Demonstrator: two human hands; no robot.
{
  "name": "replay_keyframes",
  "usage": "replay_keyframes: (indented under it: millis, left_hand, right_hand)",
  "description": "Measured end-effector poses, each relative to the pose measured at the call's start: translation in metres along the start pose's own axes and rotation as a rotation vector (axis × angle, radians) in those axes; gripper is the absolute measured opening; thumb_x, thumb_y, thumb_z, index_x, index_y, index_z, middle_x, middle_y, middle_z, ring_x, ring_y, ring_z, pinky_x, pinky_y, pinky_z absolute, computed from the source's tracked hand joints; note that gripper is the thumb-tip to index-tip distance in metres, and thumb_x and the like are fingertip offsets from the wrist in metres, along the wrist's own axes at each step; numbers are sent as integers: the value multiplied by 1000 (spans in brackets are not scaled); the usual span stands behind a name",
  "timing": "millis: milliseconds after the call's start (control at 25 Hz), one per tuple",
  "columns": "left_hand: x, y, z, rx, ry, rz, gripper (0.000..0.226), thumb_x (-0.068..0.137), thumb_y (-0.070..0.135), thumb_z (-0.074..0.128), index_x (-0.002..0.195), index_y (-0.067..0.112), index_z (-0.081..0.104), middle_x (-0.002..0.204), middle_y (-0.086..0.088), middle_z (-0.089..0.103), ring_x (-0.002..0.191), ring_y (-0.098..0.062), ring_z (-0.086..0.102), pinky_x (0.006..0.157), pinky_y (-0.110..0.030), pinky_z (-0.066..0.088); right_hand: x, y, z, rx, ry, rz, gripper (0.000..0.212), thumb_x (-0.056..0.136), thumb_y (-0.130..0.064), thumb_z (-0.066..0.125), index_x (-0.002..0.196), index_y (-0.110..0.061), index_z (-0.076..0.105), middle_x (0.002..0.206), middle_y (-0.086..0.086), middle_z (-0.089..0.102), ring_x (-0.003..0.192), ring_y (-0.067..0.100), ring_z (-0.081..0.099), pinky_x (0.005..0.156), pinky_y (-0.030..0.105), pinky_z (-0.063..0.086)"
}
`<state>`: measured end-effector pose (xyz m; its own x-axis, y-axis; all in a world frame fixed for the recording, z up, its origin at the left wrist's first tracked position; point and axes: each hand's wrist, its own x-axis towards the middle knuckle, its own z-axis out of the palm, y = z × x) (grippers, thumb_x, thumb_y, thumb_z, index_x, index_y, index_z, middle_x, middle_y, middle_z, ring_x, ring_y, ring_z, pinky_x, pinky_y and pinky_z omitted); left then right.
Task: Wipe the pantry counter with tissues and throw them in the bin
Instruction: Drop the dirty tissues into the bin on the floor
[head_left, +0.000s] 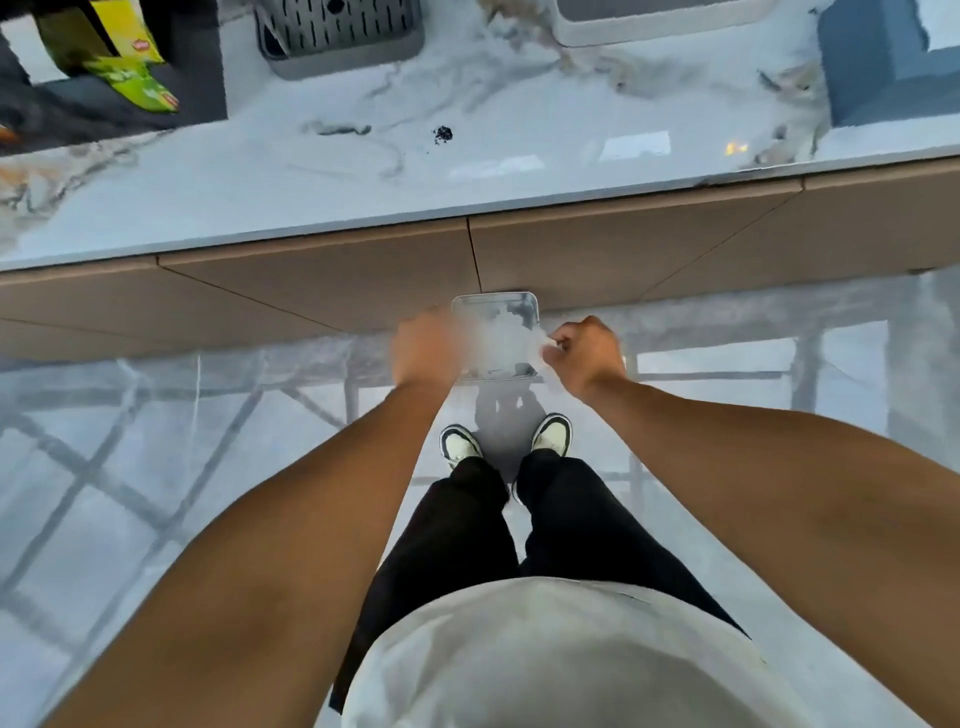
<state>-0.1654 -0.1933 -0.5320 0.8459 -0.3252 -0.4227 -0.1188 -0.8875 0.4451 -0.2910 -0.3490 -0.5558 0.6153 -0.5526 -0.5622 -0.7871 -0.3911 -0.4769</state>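
Note:
The marble pantry counter (519, 171) runs across the top, with a small pile of dark crumbs (443, 134) near its middle. Below it, a small grey bin (524, 306) stands on the floor against the cabinet front. Both my hands hover over the bin. My right hand (584, 356) is at the bin's right edge, closed on a white tissue (539, 349). My left hand (423, 345) is at the bin's left edge, curled and motion-blurred. A pale smear spreads from it over the bin, and I cannot tell whether it holds tissue.
On the counter sit a grey slotted rack (337, 36), green and yellow packets (130, 73) in a dark box, a white tray (665, 26) and a blue box (883, 73). Brown cabinet fronts (311, 280) drop to a glossy floor. My shoes (460, 447) stand just short of the bin.

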Motion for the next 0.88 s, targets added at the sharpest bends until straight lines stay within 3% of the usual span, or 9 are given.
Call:
replay_keyframes:
  millis: [80, 160, 280, 360, 480, 640, 880]
  left_hand:
    - [16, -8, 21, -35, -3, -20, 8, 89, 20, 67, 89, 14, 73, 93, -16, 76, 93, -37, 70, 84, -43, 57]
    - [32, -19, 45, -62, -22, -46, 8, 88, 18, 66, 89, 12, 72, 93, -16, 76, 91, -36, 70, 83, -41, 58]
    - [57, -41, 80, -55, -5, -88, 7, 87, 18, 66, 86, 14, 72, 89, -13, 77, 85, -33, 70, 75, -30, 54]
    - [70, -55, 101, -63, -22, -84, 7, 87, 17, 68, 86, 12, 71, 87, -13, 77, 83, -33, 70, 74, -32, 55]
    - [97, -76, 136, -65, -58, -53, 7, 86, 16, 68, 84, 10, 72, 84, -12, 77, 81, -33, 70, 77, -39, 58]
    - [134, -100, 184, -83, -95, -37, 9, 85, 17, 69, 76, 16, 70, 77, -3, 74, 76, -26, 68, 71, -32, 56]
    - [175, -129, 247, -21, -152, -37, 6, 87, 17, 69, 81, 16, 70, 84, -6, 75, 80, -29, 67, 76, -34, 56]
  right_hand:
    - [22, 9, 12, -2, 3, 21, 18, 87, -24, 65, 99, -16, 75, 104, 7, 58, 79, 19, 54, 78, 21, 41]
    - [43, 20, 29, 3, -22, 49, 21, 88, -26, 63, 101, -15, 74, 103, 7, 69, 79, 18, 56, 74, 22, 42]
    - [73, 35, 57, -25, -66, 76, 20, 88, -28, 59, 97, -15, 73, 95, 6, 73, 78, 20, 59, 71, 22, 39]
    - [89, 47, 72, -61, -86, 81, 17, 87, -29, 58, 89, -18, 71, 89, 5, 72, 82, 25, 63, 69, 23, 40]
    - [125, 67, 94, -138, -110, 70, 22, 88, -31, 57, 97, -18, 73, 97, 8, 74, 91, 27, 65, 76, 28, 49]
    - [169, 82, 129, -163, -113, 34, 19, 87, -32, 59, 95, -19, 71, 93, 8, 72, 87, 28, 64, 75, 32, 54]
    - [217, 92, 189, -227, -132, 5, 23, 89, -30, 56, 83, -12, 69, 86, 14, 70, 77, 31, 60, 63, 27, 42]
